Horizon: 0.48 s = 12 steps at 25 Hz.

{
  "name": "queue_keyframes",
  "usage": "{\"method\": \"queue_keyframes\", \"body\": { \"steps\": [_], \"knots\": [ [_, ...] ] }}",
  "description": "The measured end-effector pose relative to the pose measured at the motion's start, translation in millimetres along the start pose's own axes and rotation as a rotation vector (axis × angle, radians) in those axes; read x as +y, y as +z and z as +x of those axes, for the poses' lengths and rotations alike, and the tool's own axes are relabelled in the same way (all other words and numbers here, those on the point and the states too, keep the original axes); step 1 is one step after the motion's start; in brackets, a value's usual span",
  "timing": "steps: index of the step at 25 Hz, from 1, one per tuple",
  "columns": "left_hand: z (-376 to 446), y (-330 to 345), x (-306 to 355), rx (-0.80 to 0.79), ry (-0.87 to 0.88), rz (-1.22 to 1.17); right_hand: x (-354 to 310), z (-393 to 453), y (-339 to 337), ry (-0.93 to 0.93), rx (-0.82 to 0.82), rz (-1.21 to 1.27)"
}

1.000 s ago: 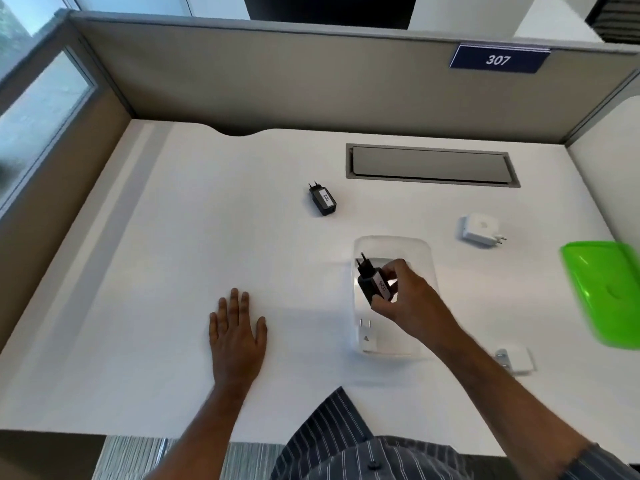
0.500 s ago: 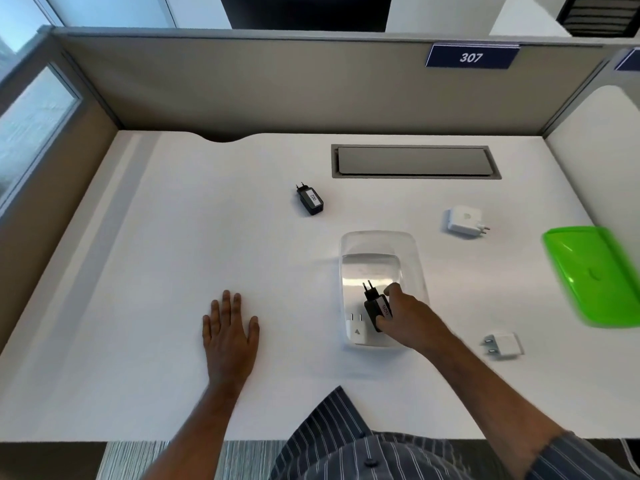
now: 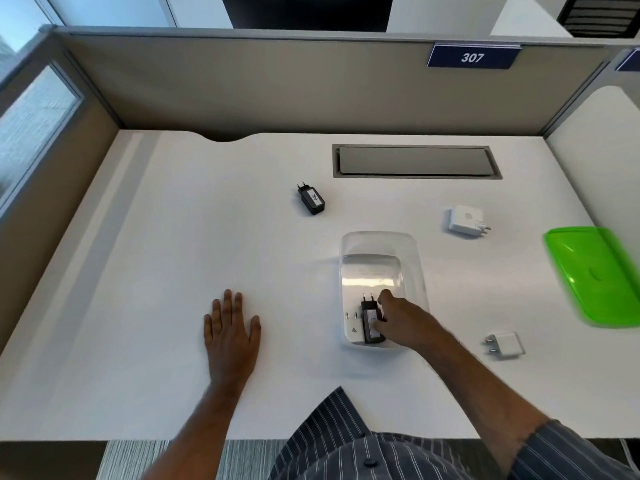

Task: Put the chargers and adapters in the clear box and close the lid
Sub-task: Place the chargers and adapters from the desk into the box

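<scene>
Striped shirt (image 3: pixel 363 455) at near desk edge. Desk (image 3: pixel 138 306) white, walled by partitions at back, L and R; wide bare stretch on L half, nothing near the near edge.

L hand (image 3: pixel 230 329) flat on desk, palm down, fingers spread & released, holding nothing, well L of clear box (image 3: pixel 414 258).

R hand (image 3: pixel 398 318) reaches in from lower R, forearm diagonal over box's near-R rim, wrist dipped into box. Fingers grasp black charger (image 3: pixel 372 318) by its R side & near end; charger sits at box's near end, prongs pointing away, just beside a white adapter (image 3: pixel 352 327) already in box on its L. Can't tell if black charger touches box floor.

R of box, near: small white plug (image 3: pixel 505 345) on desk, prongs to L. Farther R: green lid (image 3: pixel 595 275), off the box, by R partition.

Beyond box: white charger (image 3: pixel 465 219) to R, second black charger (image 3: pixel 311 199) to L, both well apart from box. Far: grey cable flap (image 3: pixel 415 161) set in desk.
</scene>
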<state>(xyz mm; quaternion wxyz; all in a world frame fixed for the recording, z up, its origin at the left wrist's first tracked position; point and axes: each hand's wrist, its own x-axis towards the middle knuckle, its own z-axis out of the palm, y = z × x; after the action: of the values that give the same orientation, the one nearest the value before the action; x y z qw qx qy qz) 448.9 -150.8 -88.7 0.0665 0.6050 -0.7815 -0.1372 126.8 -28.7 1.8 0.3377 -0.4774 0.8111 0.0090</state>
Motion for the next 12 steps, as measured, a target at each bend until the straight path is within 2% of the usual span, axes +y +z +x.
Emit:
{"method": "queue_keyframes", "body": {
  "steps": [8,12],
  "knots": [
    [-2.0,-1.2,2.6,0.007,0.007,0.007,5.7,3.0,-2.9,-0.043,-0.057,0.026],
    [-1.5,-2.0,3.2,0.005,0.0,0.003,3.2,1.0,-3.7,-0.059,-0.025,0.049]
  ]
}}
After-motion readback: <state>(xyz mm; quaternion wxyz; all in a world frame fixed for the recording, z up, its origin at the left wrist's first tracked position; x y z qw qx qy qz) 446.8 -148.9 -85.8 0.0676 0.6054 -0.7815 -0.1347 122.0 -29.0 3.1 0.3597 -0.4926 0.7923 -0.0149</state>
